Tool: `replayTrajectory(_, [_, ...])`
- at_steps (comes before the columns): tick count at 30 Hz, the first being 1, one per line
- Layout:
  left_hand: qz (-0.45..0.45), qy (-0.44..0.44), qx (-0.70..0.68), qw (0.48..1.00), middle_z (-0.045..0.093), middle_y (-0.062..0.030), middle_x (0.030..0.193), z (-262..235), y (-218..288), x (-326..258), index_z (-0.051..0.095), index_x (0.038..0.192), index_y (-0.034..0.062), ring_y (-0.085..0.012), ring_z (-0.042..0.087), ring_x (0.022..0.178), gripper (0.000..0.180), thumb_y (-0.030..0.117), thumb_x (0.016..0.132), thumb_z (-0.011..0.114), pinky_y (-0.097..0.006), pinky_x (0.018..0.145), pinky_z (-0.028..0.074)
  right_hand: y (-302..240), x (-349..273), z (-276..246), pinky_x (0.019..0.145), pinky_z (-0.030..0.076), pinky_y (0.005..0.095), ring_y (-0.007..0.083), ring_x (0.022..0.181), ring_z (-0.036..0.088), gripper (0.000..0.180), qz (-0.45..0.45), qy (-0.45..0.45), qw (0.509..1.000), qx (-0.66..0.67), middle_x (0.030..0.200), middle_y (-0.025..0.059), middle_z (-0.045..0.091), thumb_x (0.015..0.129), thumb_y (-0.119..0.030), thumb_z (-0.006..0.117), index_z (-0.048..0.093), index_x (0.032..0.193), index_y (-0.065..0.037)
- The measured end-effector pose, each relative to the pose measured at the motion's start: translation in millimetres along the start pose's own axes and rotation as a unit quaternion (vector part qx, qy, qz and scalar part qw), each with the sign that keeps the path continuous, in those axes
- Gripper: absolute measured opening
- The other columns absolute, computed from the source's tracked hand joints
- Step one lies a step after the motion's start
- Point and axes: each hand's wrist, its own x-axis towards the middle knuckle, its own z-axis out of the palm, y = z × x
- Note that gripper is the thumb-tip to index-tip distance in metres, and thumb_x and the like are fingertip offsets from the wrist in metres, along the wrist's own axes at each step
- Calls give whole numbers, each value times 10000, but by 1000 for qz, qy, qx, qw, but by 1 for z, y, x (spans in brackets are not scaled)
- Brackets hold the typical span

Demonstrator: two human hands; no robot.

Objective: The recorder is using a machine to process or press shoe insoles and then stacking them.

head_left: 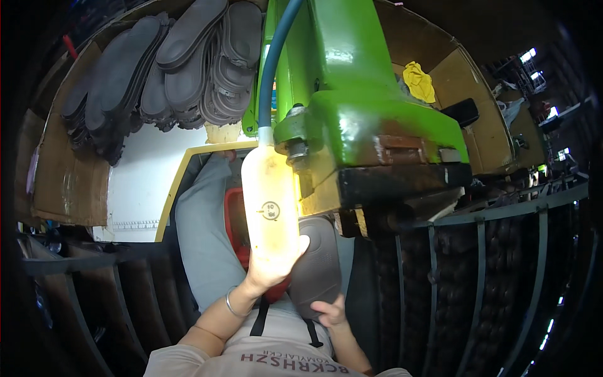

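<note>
A dark grey-brown shoe sole is held lengthwise in front of my body, under the head of a green machine. My left hand grips its left edge, with the thumb lying on the sole's face; a bright lamp hides its other fingers. At the near end of the sole, my right hand holds the lower right edge between thumb and fingers. The glowing, elongated lamp hangs from a blue hose just above my left hand. The sole's far end passes out of sight below the machine.
Stacks of similar soles lie on the white table at the far left, beside cardboard. A cardboard box with a yellow cloth stands at the far right. Metal racks flank me. A red container is below.
</note>
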Motion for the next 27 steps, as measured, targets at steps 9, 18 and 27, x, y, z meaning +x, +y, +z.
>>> replayTrajectory(9, [46,20,132,990,675,-62,1013,2,-17,6,619,1138,-65,-99,609,864,333,-49,813,688,-233,765,500,-111,43,-1,982,447,400,300,1072,575,510,-287,201,936,26,1148,153,584,749,31,567,491,1253,32])
replayTrajectory(18, [98,57,5,994,692,-95,850,-31,38,5,642,1025,-92,-136,654,742,269,48,809,716,-266,699,530,-144,91,26,949,458,345,241,1042,579,511,-297,106,949,23,1140,118,589,734,99,548,497,1233,1])
replayTrajectory(27, [-34,121,-161,979,684,-130,933,-97,40,-35,623,1045,-109,-146,641,825,279,4,790,646,-266,773,507,-103,98,58,982,447,335,221,1143,554,566,-239,-6,967,-87,1263,95,545,771,98,531,459,1321,-10])
